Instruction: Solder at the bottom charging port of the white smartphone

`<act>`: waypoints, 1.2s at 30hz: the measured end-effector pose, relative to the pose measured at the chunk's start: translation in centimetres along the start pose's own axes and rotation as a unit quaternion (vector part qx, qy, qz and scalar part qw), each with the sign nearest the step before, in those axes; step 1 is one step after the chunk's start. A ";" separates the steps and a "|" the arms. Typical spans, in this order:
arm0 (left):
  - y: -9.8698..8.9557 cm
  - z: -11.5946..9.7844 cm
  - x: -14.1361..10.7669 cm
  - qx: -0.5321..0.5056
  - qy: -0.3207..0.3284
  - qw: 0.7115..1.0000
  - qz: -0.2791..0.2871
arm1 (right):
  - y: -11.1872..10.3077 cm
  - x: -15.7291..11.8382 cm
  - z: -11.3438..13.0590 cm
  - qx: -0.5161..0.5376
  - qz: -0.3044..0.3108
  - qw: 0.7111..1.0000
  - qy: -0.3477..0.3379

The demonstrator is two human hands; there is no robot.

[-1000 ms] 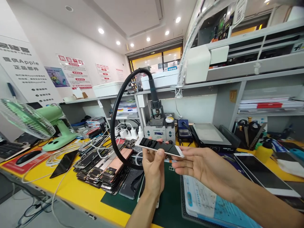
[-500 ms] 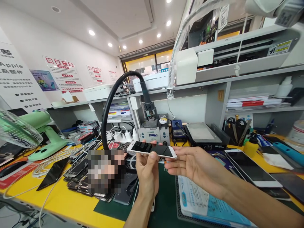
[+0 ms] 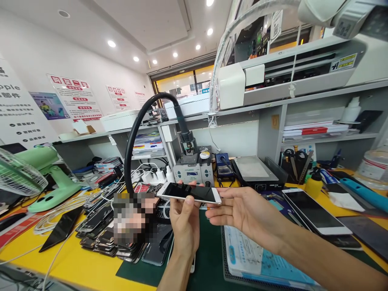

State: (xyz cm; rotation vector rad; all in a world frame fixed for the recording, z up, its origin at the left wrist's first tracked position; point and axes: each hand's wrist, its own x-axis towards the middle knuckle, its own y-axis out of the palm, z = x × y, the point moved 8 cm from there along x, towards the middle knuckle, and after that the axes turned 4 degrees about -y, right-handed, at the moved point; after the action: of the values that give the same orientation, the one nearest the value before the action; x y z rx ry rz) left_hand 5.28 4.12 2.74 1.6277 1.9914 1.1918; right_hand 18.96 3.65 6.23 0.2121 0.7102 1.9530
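Your left hand [image 3: 183, 221] has fingers closed on the white phone [image 3: 190, 192] above the green mat [image 3: 209, 250], long axis sideways. Right hand [image 3: 242, 209], loosely curled, at its right end; can't tell if pinching.

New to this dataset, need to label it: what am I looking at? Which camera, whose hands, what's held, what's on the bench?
No machine here: these are a person's bare hands. Every picture comes from one camera worn on that person's head, looking forward and down.

The left hand holds a white-framed phone, dark screen up, above the bench. The right hand is at the phone's right end; whether it grips too, I can't tell.

The yellow bench bears a green mat, a green fan at the left, a second white phone at the right, and a grey unit behind the hands. A pile of flat parts at the left is partly pixelated.
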 end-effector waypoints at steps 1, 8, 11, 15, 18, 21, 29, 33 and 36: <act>0.0 0.0 0.0 -0.002 0.000 1.000 0.000 | 0.0 0.0 0.0 0.001 0.000 1.000 -0.001; -0.3 0.4 0.0 -0.025 -0.023 0.999 -0.008 | -0.2 -0.2 -0.1 0.005 -0.010 1.000 0.005; -0.2 0.7 0.1 -0.042 -0.053 0.998 -0.009 | -0.1 -0.4 0.0 0.015 -0.012 1.000 0.003; 0.0 0.9 0.4 -0.067 -0.077 0.995 -0.001 | 0.1 -0.6 0.3 0.029 -0.017 0.999 0.001; 0.2 0.9 0.4 -0.077 -0.085 0.993 0.005 | 0.1 -0.7 0.2 0.032 -0.022 0.999 0.002; 0.3 1.0 0.5 -0.084 -0.093 0.992 0.010 | 0.0 -0.7 0.1 0.032 -0.016 0.999 0.000; 0.4 1.1 0.5 -0.098 -0.105 0.990 0.008 | 0.0 -0.4 0.0 0.030 -0.009 1.000 -0.003; 0.6 1.2 0.4 -0.106 -0.117 0.987 0.006 | 0.1 -0.4 0.0 0.026 0.001 1.000 -0.004; 0.7 1.3 0.3 -0.109 -0.129 0.986 0.006 | 0.1 -0.5 0.0 0.021 0.001 1.000 -0.004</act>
State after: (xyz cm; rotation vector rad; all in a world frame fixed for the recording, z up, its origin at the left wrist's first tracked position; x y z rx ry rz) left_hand 6.52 4.95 2.57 1.5936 1.6357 1.0971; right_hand 19.13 3.17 6.36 0.2463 0.7465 1.9390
